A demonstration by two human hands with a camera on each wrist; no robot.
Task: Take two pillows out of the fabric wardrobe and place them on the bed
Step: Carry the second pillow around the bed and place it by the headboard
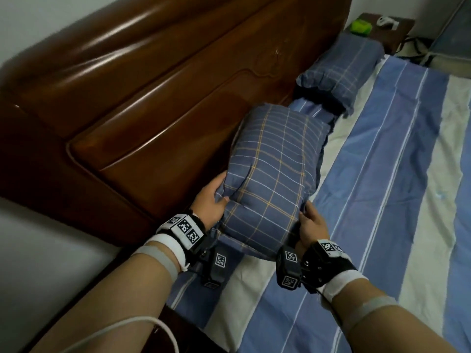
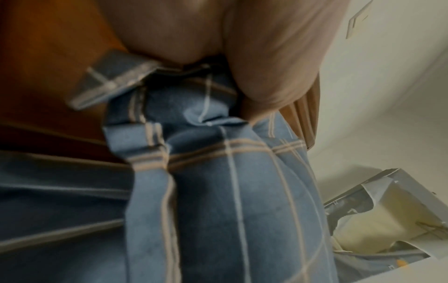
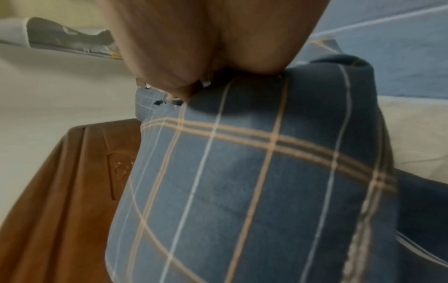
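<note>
Two hands, left hand and right hand, grip the near pillow's near end on the bed by the headboard. The gripping fingers are mostly buried in fabric. A far pillow lies beyond, blurred.

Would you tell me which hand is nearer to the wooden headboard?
Left. The left hand grips the pillow's edge beside the headboard; the right hand holds its far, mattress-side corner.

navy plaid pillow (orange, white lines), blue-cream striped sheet
</note>
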